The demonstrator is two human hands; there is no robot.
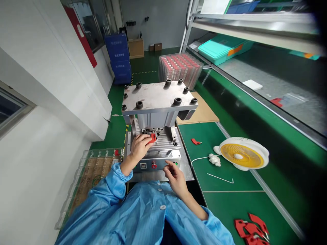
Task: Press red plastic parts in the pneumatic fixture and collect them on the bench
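- Your left hand (140,148) has its fingers narrowed onto a red piece (153,138), as if pinching it; the thumb's grip is partly hidden
- That red piece is at the press base (167,154), about midway between its left and right edges and back from its front edge, with the bolted upper plate (158,97) above
- Your right hand (176,178) is loosely curled just in front of the base's front edge, index finger out, thumb apart from it, nothing seen in it; you cannot tell whether that finger touches the panel
- The red button (154,165) is near the middle of the front panel, and the green button (175,163) is near its right end, just beyond your right fingers
- The step in hand looks like seating or lifting out the red piece at the press; one view does not settle which
- The next move seems to call for a steady, exact left pinch, with the piece square to its seat, and for those fingers to be clear of the upper plate before any button is pressed
- On the table (217,200), a second red piece (195,141) lies near the left edge, the fan (238,156) by the right edge, the hex key (221,178) between the two edges, and a pile of red pieces (252,228) towards the near right corner
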